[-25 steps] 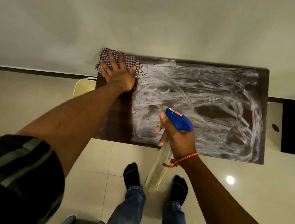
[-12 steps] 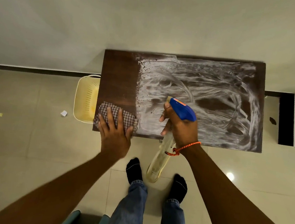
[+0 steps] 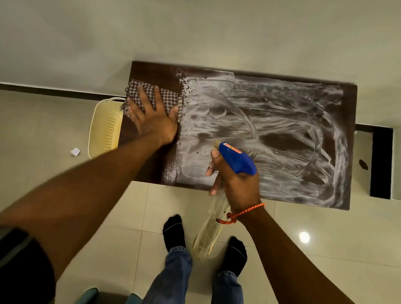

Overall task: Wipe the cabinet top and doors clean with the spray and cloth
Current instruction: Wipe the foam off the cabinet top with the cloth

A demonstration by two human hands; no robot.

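Streaked cabinet top point(image 3: 292, 125) (perhaps foam): left hand point(image 3: 152, 121) flat on checked cloth point(image 3: 139, 92), right hand point(image 3: 237, 188) clasps spray point(image 3: 238, 160).

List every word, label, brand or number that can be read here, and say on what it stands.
No text can be read.
The orange label on the blue head of the spray bottle: too small and blurred to read.
The cloth, the cabinet top and the basket: no writing shows.
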